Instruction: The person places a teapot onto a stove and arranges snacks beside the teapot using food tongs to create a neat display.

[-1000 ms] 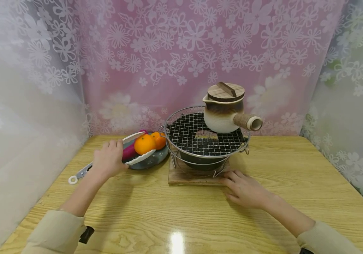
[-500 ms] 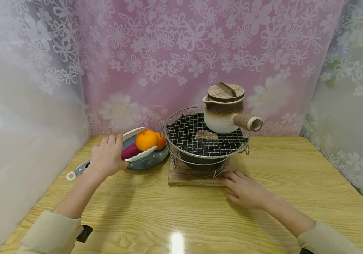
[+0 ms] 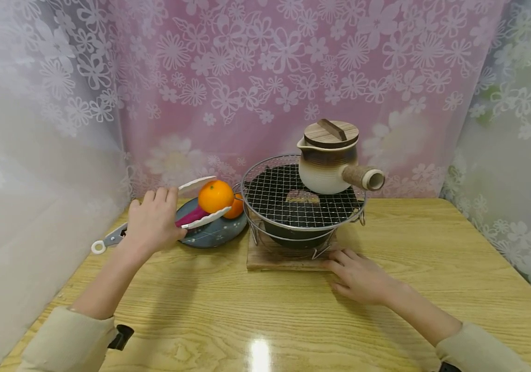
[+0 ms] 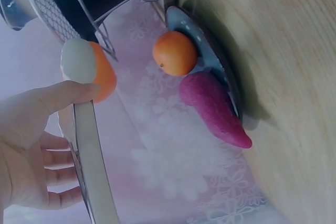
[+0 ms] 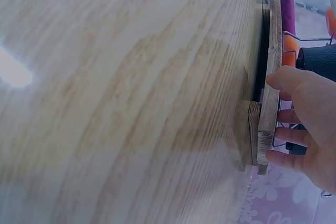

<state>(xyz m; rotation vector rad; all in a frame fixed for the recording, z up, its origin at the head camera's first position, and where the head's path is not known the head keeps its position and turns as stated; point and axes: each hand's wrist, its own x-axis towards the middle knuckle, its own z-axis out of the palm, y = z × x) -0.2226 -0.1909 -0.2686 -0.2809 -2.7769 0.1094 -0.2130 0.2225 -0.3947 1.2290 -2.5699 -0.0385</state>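
My left hand point(image 3: 156, 219) grips food tongs point(image 3: 207, 218) with white scalloped tips and a ring at the tail end. Between the tips an orange point(image 3: 216, 195) is held, raised above a dark blue-grey plate point(image 3: 209, 236). On that plate lie a second orange point(image 4: 175, 52) and a purple sweet potato point(image 4: 215, 109), both plain in the left wrist view. My right hand point(image 3: 358, 279) holds the front right corner of a wooden board point(image 3: 284, 264), thumb and fingers on its edge. A round tabletop grill point(image 3: 298, 237) stands on this board.
Over the grill lies a wire mesh rack point(image 3: 275, 201). A side-handled clay teapot point(image 3: 323, 173) with a wooden lid sits at the rack's back right, its handle pointing right. Floral curtains point(image 3: 247, 93) close off the back and sides of the wooden table point(image 3: 219, 320).
The left hand, tongs and gripped orange have risen, with the hand shifting slightly left. The orange now stands higher over the plate. The right hand stays on the board.
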